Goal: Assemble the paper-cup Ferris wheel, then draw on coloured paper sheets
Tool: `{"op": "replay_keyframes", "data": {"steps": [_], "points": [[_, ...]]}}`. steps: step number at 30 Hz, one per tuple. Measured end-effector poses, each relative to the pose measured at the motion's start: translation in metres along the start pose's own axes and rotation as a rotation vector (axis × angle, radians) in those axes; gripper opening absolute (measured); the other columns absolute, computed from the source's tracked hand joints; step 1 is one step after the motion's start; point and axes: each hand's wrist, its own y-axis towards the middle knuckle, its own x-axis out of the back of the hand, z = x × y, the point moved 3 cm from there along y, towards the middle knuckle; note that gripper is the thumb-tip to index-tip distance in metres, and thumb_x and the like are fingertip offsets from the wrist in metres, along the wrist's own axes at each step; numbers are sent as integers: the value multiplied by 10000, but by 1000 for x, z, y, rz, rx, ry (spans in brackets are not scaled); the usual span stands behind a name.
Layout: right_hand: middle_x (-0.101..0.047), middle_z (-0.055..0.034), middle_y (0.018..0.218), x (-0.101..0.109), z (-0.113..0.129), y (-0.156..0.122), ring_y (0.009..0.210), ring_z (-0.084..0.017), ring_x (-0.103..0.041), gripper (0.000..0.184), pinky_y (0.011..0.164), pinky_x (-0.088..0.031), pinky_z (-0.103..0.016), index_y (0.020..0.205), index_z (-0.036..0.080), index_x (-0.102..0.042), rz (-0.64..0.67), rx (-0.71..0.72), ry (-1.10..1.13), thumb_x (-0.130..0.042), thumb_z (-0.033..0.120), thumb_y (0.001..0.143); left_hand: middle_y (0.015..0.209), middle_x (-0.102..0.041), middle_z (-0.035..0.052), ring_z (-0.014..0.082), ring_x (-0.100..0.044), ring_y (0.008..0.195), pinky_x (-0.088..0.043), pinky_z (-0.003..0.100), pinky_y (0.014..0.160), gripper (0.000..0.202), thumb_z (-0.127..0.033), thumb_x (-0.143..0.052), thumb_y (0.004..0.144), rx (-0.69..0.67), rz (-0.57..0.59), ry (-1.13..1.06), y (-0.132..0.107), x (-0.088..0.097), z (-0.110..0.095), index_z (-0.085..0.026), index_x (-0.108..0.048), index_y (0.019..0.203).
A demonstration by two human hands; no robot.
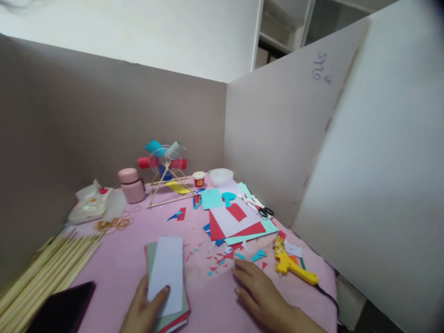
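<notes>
Paper stack (165, 273) is being clasped by the left hand (144, 307); right hand (258, 291) is being laid flat, fingers released, on the bench (121, 259). Paper cup (199, 179) and bowl (220, 176) contents are being hidden, can't tell.

Premises: a partitioned craft station indoors. Plain boards (114, 115) wall off a pink-covered table (121, 259) at the back and right. The worktop carries cut coloured paper (239, 222), scissors (263, 210), a yellow glue gun (289, 266), bundled wooden sticks (45, 273) and a stick-and-paper wheel model (165, 166). White shelving (284, 23) stands beyond.

left hand (144, 309) in thumb-over grip, right hand (258, 290) flat — open
</notes>
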Motion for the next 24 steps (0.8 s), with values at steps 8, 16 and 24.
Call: {"op": "replay_keyframes", "data": {"steps": [8, 16, 24], "points": [[-695, -116, 964, -71, 53, 66, 860, -258, -651, 547, 742, -509, -390, 1030, 148, -585, -4, -138, 1080, -679, 553, 675, 993, -691, 97, 244, -655, 694, -504, 320, 578, 667, -368, -782, 550, 124, 270, -177, -36, -20, -2, -202, -529, 1145], [-737, -92, 823, -83, 52, 76, 726, -243, -683, 339, 707, -516, -397, 923, 141, -658, 19, -184, 1339, -714, 406, 720, 841, -724, 104, 256, -675, 768, -507, 326, 641, 460, -434, -726, 665, 233, 312, -313, -21, -14, 6, -150, -618, 1010], [-742, -109, 910, -79, 46, 67, 886, -297, -674, 360, 819, -487, -462, 1032, 152, -665, 97, -293, 1527, -730, 328, 725, 867, -726, 87, 247, -678, 790, -514, 328, 672, 445, -485, -658, 721, 268, 235, -312, -17, 2, 6, -162, -600, 1023]]}}
